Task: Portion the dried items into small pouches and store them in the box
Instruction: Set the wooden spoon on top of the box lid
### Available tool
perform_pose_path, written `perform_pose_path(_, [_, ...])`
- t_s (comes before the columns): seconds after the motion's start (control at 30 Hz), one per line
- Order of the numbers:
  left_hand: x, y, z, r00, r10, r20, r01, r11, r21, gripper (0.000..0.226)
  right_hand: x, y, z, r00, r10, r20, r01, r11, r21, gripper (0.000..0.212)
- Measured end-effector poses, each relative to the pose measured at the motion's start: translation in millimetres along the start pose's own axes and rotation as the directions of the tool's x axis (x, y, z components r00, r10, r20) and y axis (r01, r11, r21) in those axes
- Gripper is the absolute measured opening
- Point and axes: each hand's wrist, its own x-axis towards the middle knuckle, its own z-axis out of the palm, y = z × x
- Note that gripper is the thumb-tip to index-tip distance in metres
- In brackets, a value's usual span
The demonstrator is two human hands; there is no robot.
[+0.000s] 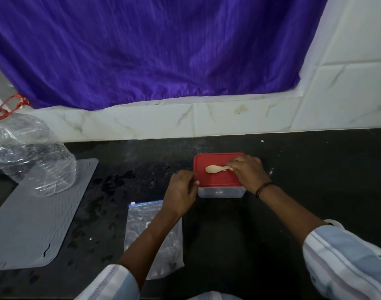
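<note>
At the table's [228, 245] left edge a grey mat [40, 213] lies under crumpled clear plastic [31, 156]. Next, a zip pouch [139, 226] lies flat beneath the left forearm. The left hand [182, 191] grips the box's [221, 192] near-left corner, fingers curled on the red lid [215, 178]. The right hand [248, 172] pinches the handle of a spoon [215, 169] lying on the lid. Bare dark table runs rightward.

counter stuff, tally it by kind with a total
box with red lid: 1
wooden spoon: 1
zip pouch: 1
clear plastic bag: 1
grey mat: 1
total: 5
</note>
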Motion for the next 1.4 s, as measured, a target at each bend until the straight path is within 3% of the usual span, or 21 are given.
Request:
perform_pose_path(0.2, [3,3,23,0.999,0.007,0.034,-0.009,0.997,0.076,0.018,-1,-1,6,0.989,0.111,0.093,-0.113,0.994,0.009,0.022])
perform_pose_path(0.33, [-6,6,22,0.999,-0.042,-0.024,0.043,0.997,0.057,0.023,-22,-9,1,0.969,0.177,-0.171,-0.165,0.983,0.083,0.03])
perform_pose_path(0.4, [-19,9,22,0.993,-0.084,-0.081,0.086,0.996,0.03,0.03,-50,-21,-2,0.907,0.311,-0.285,-0.249,0.94,0.231,0.036])
perform_pose_path(0.47, [-36,11,25,0.984,-0.144,-0.102,0.145,0.989,0.005,0.032,-86,-34,2,0.844,0.446,-0.3,-0.345,0.878,0.332,0.041])
perform_pose_path(0.53, [-55,11,34,0.981,-0.178,-0.077,0.181,0.983,0.023,0.028,-122,-42,15,0.827,0.511,-0.235,-0.434,0.845,0.313,0.045])
perform_pose_path(0.63, [-76,8,50,0.979,-0.195,0.066,0.189,0.978,0.088,0.03,-158,-43,42,0.863,0.503,-0.035,-0.499,0.863,0.082,0.054])
perform_pose_path(0.73, [-83,4,65,0.926,-0.24,0.291,0.163,0.95,0.264,0.061,-166,-43,56,0.864,0.477,0.164,-0.454,0.877,-0.159,0.06])
perform_pose_path(0.87, [-87,8,72,0.876,-0.269,0.4,0.088,0.905,0.415,0.089,-162,-46,62,0.856,0.464,0.226,-0.405,0.875,-0.264,0.058])
perform_pose_path(0.97, [-89,1,75,0.891,-0.236,0.389,0.009,0.863,0.505,0.081,-159,-46,62,0.852,0.466,0.24,-0.401,0.874,-0.275,0.062])
perform_pose_path(1.07, [-88,4,70,0.862,-0.228,0.453,-0.005,0.889,0.458,0.078,-158,-44,64,0.846,0.46,0.27,-0.387,0.877,-0.284,0.065])
perform_pose_path(1.2, [-83,8,54,0.907,-0.243,0.344,0.076,0.899,0.432,0.078,-151,-43,58,0.848,0.479,0.226,-0.426,0.871,-0.245,0.065])
perform_pose_path(1.4, [-47,-3,25,0.981,-0.168,0.096,0.123,0.926,0.357,0.06,-107,-28,15,0.904,0.426,-0.022,-0.426,0.902,-0.072,0.056])
